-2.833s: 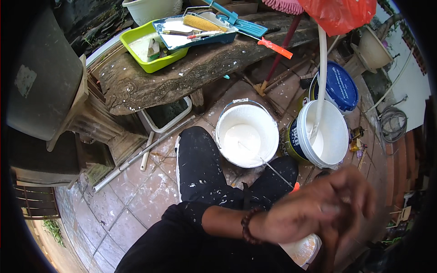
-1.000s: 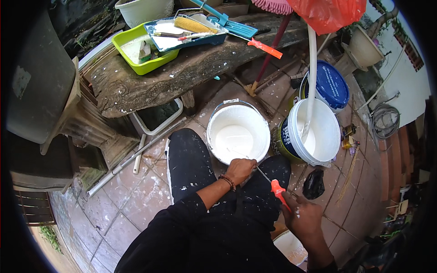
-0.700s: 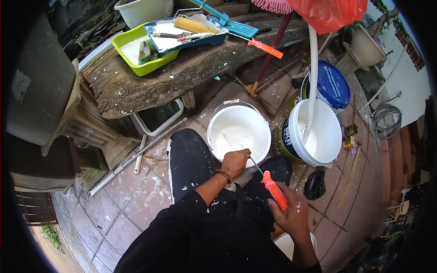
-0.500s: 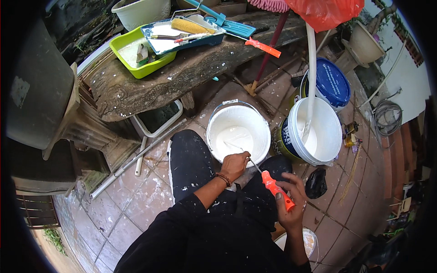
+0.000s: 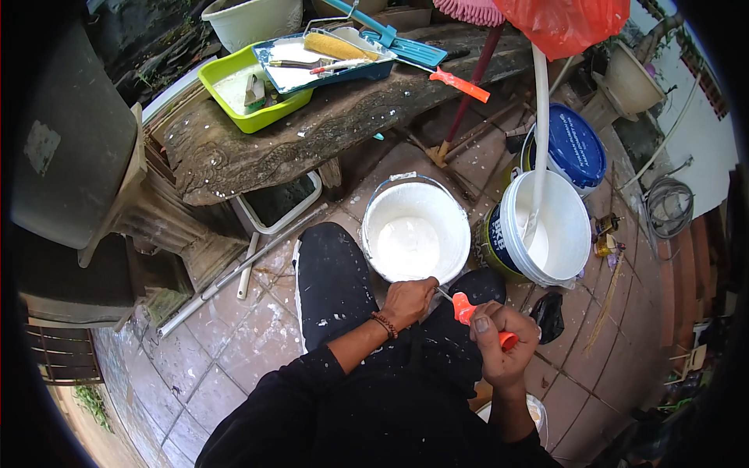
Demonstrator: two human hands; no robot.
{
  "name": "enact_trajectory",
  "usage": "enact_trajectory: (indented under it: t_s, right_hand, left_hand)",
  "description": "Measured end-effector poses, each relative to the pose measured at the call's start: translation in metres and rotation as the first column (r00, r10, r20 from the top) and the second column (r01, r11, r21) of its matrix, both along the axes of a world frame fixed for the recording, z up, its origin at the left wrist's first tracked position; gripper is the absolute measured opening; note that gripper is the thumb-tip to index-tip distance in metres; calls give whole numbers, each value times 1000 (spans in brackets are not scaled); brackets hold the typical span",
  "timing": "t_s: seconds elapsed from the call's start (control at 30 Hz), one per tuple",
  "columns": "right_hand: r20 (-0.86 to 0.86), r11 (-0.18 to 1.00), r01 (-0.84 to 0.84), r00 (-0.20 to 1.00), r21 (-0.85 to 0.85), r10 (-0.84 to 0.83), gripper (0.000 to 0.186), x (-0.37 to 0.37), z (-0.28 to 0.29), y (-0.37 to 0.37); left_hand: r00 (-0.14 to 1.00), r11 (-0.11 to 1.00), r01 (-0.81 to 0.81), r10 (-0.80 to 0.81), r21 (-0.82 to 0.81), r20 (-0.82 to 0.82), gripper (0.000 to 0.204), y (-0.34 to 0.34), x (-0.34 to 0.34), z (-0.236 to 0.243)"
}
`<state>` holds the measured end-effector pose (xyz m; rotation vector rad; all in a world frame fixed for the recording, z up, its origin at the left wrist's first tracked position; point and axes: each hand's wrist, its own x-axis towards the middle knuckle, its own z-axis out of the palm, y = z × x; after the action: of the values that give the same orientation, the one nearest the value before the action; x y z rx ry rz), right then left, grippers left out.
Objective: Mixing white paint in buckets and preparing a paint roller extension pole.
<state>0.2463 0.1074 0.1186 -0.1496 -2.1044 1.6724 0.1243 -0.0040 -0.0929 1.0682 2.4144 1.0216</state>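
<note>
My right hand (image 5: 505, 334) has its fingers curled round the orange handle (image 5: 463, 309) of a metal rod (image 5: 445, 295), which slopes toward the white bucket (image 5: 452, 222). Left hand (image 5: 411, 302)'s at the near rim; can't tell remotely what those fingers pinch. Bucket's between the knees, white paint (image 5: 403, 246) inside.

Tiled outdoor patio, large planter (image 5: 633, 82), coiled hose (image 5: 669, 209), rough wooden bench (image 5: 257, 160)

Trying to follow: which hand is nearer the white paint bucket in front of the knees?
Left hand, by the near rim of the paint bucket; the right hand, gripping an orange handle, is farther back and rightward.
</note>
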Motion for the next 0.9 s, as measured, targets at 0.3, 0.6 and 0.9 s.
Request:
enact_trajectory:
  t_s: [0.3, 0.6, 0.9]
  right_hand:
    - [-161, 987, -139, 976, 74, 150, 29, 5, -38, 1]
    - [-185, 989, -137, 972, 51, 144, 26, 31, -85, 4]
    - [-55, 1000, 7, 998, 6, -7, 31, 21, -44, -6]
  left_hand:
    - [993, 979, -88, 101, 184, -61, 15, 5, -17, -20]
    - [995, 994, -99, 99, 53, -6, 19, 10, -27, -38]
    - [997, 995, -66, 68, 72, -32, 21, 6, -10, -21]
